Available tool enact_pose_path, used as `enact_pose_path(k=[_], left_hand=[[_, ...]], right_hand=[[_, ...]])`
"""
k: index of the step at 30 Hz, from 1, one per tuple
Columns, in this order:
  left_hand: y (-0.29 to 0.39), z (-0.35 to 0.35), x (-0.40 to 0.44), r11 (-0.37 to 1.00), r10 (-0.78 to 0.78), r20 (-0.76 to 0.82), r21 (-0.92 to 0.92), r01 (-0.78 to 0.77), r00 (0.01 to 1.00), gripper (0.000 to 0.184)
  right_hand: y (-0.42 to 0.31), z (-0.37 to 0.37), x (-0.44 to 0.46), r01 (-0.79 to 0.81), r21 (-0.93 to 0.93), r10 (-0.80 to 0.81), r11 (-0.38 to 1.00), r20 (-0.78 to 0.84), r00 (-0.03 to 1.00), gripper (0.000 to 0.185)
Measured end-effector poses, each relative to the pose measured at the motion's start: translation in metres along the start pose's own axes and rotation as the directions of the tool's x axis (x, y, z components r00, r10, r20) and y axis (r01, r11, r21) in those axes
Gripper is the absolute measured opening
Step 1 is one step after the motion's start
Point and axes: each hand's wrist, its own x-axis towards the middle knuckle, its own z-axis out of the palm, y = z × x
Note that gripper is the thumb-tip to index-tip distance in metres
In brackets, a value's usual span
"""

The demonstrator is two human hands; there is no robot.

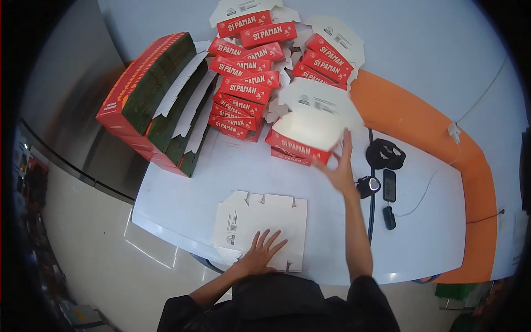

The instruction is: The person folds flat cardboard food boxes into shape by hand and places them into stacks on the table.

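My left hand [264,253] lies flat with spread fingers on a white flat cardboard box blank [289,221] at the table's front edge. The blank has printing along its left side and notched flaps. Further off, my right hand [340,171] has its thumb and fingers apart around the near right corner of a red and white folded box [298,145]. This box's lid stands raised at the back, and its white inside shows. Directly beneath it is another red box [290,159]. Whether my right fingers press on the upper box is hard to tell.
Red folded boxes [243,88] are piled at the back, with more boxes [326,58] to their right. A large red and green carton [146,102] stands at left. To the right lie a black pouch [385,154], a phone-like device [389,185], a round black device [368,186] and cables.
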Motion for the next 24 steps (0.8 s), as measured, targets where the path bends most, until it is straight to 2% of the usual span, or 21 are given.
enact_pose_path(k=[1,4,6,8,9,11,13,15,18,22,24], left_hand=[[-0.009,0.02,-0.008,1.0,0.017,0.012,-0.006,-0.016,1.0,0.096],[-0.037,0.051,-0.017,0.997,0.062,0.017,-0.038,-0.061,0.998,0.088],[-0.038,0.06,-0.026,0.993,0.049,0.002,-0.104,-0.049,0.999,0.076],[-0.041,0.065,-0.025,0.98,0.117,-0.097,-0.147,-0.131,0.988,0.056],[-0.046,0.068,-0.027,0.976,0.134,-0.151,-0.153,-0.157,0.979,0.047],[-0.045,0.081,-0.02,0.961,0.096,-0.151,-0.243,-0.131,0.984,0.029],[-0.04,0.059,-0.019,0.981,0.062,-0.097,-0.177,-0.079,0.993,0.023],[-0.041,0.043,-0.017,0.964,-0.034,-0.132,-0.267,-0.002,0.991,0.021],[-0.043,0.027,-0.011,0.924,-0.079,-0.097,-0.381,0.037,0.992,0.021],[-0.052,-0.016,-0.008,0.791,-0.104,-0.009,-0.607,0.078,0.995,0.022],[-0.054,-0.023,-0.007,0.708,-0.122,-0.139,-0.706,-0.012,0.983,0.021]], right_hand=[[0.0,-0.005,0.013,-0.117,-0.156,0.118,0.981,-0.007,0.993,0.122],[0.011,-0.007,0.011,-0.038,-0.027,0.035,0.999,-0.119,0.992,0.11],[0.018,0.001,-0.018,-0.067,0.093,0.08,0.993,-0.144,0.986,0.101],[0.02,0.01,-0.061,-0.124,0.011,0.124,0.992,-0.041,0.991,0.1],[0.016,0.015,-0.085,-0.177,0.025,0.176,0.984,0.027,0.984,0.1],[0.021,0.016,-0.135,-0.288,-0.031,0.286,0.957,0.27,0.919,0.102],[0.029,0.003,-0.177,-0.377,-0.225,0.434,0.898,0.581,0.688,0.104],[0.022,-0.012,-0.213,-0.336,-0.277,0.428,0.9,0.704,0.567,0.104],[-0.012,-0.029,-0.24,-0.274,-0.262,0.372,0.925,0.768,0.521,0.117],[-0.051,-0.032,-0.232,-0.211,-0.313,0.377,0.926,0.793,0.478,0.118],[-0.07,-0.028,-0.225,-0.189,-0.386,0.427,0.903,0.755,0.498,0.112]])
